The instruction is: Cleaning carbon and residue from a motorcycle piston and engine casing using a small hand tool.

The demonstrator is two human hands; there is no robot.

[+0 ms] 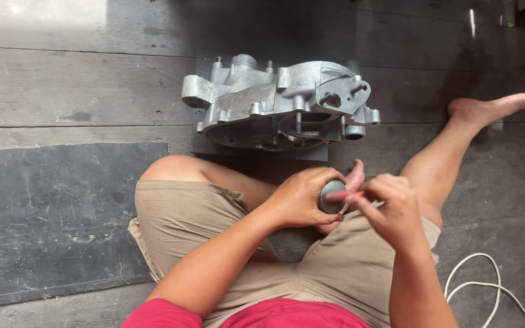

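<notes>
Metal of a dull grey made up the small round part (332, 195), which was held above the lap, between the knees of the seated person. It was judged to be light for one hand, stiff and hard, and probably smooth enough to slip if oily; a grip around its curved side wall, as was seen, was judged the surest hold. Only its rounded side and flat end face were shown; the rest was hidden by the hands, so its exact kind could not be told.

The part was cupped by the left hand (302, 197), whose fingers were curled and pinched around its side. The right hand (393, 206) was brought against the part from the other side, its fingers bent and drawn together, with one fingertip laid across the end face.

Beyond the hands, a large cast aluminium engine casing (281, 103) was set on a dark mat (256, 150) on the plank floor (62, 85), near the floor's far edge and well apart from the small part. It was judged heavy and rigid, with studs and bosses standing up from it. A second dark mat (50, 218) was spread toward the left edge of the floor, and a white cable (487, 282) was looped near the bottom right corner. Khaki shorts (177, 218) and a red shirt (244, 316) were worn.
</notes>
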